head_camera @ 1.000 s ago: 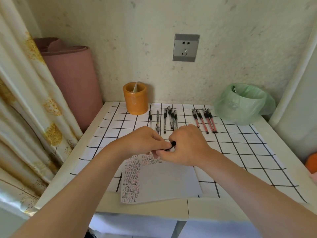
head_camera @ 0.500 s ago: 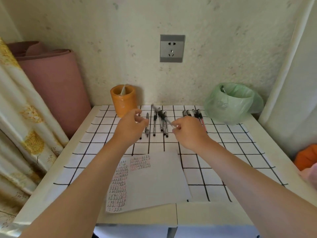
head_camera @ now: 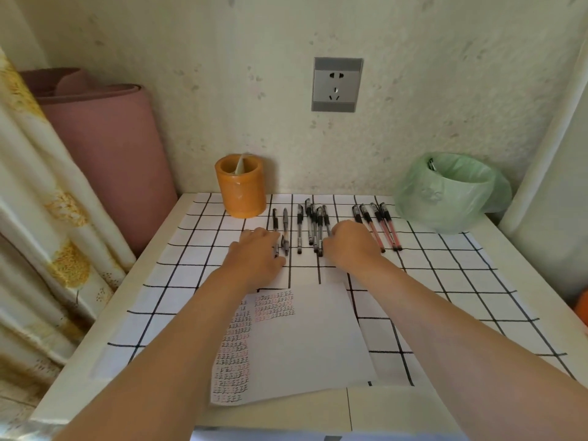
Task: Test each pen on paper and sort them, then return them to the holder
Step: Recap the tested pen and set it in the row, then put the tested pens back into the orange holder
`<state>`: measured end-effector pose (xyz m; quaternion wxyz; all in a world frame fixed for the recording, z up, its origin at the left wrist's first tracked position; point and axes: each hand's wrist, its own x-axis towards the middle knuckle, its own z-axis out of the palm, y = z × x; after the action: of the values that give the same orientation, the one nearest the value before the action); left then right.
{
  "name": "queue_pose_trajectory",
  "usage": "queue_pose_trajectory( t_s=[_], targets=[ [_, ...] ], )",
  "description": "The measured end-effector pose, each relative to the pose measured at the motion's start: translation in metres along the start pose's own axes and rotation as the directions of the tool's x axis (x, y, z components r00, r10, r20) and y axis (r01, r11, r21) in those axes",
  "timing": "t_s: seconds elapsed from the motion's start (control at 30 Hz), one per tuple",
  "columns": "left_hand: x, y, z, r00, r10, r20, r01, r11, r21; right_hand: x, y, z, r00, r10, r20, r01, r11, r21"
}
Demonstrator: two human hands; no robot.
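Paper [head_camera: 311, 338] lies nearest on a checked cloth [head_camera: 445, 281]; beyond it, left hand [head_camera: 257, 253] and right hand [head_camera: 351, 246] meet the row of black pens [head_camera: 300, 227], fingers curled under, grip unclear; red pens [head_camera: 381, 230] lie right, holder [head_camera: 241, 192] behind

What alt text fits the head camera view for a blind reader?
A person's left hand and right hand reach into a row of black pens on a checked tablecloth; their grip is hidden. Red pens lie to the right, an orange holder stands behind, marked paper lies in front.
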<state>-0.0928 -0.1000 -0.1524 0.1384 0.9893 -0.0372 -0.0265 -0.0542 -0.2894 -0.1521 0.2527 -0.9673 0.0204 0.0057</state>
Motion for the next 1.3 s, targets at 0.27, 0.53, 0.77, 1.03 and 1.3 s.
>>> queue_pose_trajectory(
  t_s=[0.27, 0.53, 0.77, 1.03, 1.3],
  targets=[
    [0.004, -0.01, 0.001, 0.999, 0.043, -0.033, -0.046, 0.996, -0.077, 0.015, -0.011, 0.006, 1.0, -0.023, -0.015, 0.022, 0.996, -0.081],
    [0.005, -0.015, 0.006, 0.992, 0.116, -0.055, -0.119, 0.991, -0.065, 0.032, -0.027, 0.006, 0.997, 0.03, 0.075, -0.02, 0.99, -0.136],
    [0.023, -0.007, 0.011, 0.98, 0.19, -0.055, -0.192, 0.981, -0.042, 0.041, -0.035, 0.005, 0.984, 0.072, 0.166, -0.02, 0.956, -0.293],
    [0.041, -0.002, 0.01, 0.98, 0.193, -0.056, -0.198, 0.975, -0.099, 0.045, -0.031, 0.014, 0.984, 0.034, 0.176, 0.047, 0.898, -0.437],
    [0.052, -0.003, 0.001, 0.987, 0.121, -0.107, -0.147, 0.948, -0.283, 0.042, -0.025, 0.012, 0.988, 0.02, 0.15, 0.043, 0.914, -0.404]
  ],
)
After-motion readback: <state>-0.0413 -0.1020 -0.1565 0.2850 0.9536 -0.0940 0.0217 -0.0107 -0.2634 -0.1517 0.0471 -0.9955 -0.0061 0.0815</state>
